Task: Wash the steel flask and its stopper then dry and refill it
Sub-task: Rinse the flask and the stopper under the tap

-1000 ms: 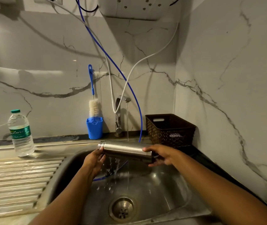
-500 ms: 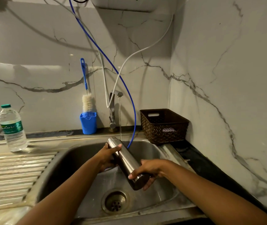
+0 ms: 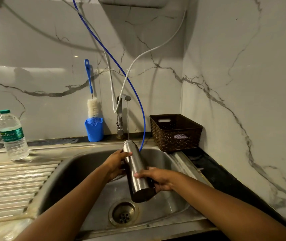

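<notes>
Flask (image 3: 135,169) now near-upright under tap (image 3: 121,108), over steel sink (image 3: 79,164), marble walls (image 3: 234,66)

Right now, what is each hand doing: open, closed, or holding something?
The left hand is closed, gripping the flask near its neck.
The right hand is closed, gripping the flask near its base.

Flask (image 3: 136,169): over the sink (image 3: 79,164), mouth under the tap (image 3: 121,112).
Bottle (image 3: 12,136): on the surface (image 3: 17,185), left of sink.
Cup (image 3: 94,129): behind sink, left of tap; brush (image 3: 92,108) in it.
Basket (image 3: 175,134): right of tap.
</notes>
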Demonstrator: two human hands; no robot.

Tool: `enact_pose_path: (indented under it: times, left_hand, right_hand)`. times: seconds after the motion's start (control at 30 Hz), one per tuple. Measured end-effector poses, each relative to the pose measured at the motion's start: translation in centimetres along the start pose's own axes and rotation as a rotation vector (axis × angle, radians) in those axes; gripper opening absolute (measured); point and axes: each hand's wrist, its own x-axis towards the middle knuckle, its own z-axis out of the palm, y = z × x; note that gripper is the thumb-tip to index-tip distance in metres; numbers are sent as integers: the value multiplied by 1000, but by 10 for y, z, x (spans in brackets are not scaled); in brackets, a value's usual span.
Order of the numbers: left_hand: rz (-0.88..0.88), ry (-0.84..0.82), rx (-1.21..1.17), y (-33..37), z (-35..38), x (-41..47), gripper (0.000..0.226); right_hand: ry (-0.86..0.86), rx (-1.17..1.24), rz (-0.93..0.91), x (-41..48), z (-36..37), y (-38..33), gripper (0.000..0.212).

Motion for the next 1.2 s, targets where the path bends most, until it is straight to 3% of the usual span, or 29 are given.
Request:
enact_pose_path:
  times: [0.1, 0.2, 0.4, 0.63, 0.73, 0.83, 0.9, 1.07, 1.13, 1.2]
  left_hand:
    - [-17, 10, 96, -3, 8, -1, 74]
    - [-14, 58, 54, -5, 11, -1, 79]
    - [-18, 11, -108, -1, 5, -2, 76]
    - [-41, 91, 61, -2, 10, 1, 74]
    - [-60, 101, -3, 2, 8, -1, 74]
    - [-77, 70, -85, 3, 6, -4, 72]
    - [-82, 49, -113, 2, 6, -4, 69]
    - [-57, 85, 12, 1, 11, -1, 75]
    - [-61, 93, 0, 0, 10, -2, 77]
    - [-54, 93, -43, 0, 8, -3, 73]
  right_hand:
    - [165, -207, -31, 2, 7, 0, 87]
    - [217, -307, -35, 6, 9, 2, 97]
    - [-55, 102, 2, 0, -2, -3, 64]
    - [270, -247, -165, 9, 15, 0, 95]
    - [213, -168, -116, 9, 13, -1, 96]
    - [43, 82, 3, 6, 3, -2, 80]
    - [-22, 139, -20, 6, 1, -2, 75]
    - [268, -198, -191, 5, 16, -4, 91]
    - [265, -242, -204, 8, 15, 0, 92]
    - [172, -109, -123, 4, 12, -3, 84]
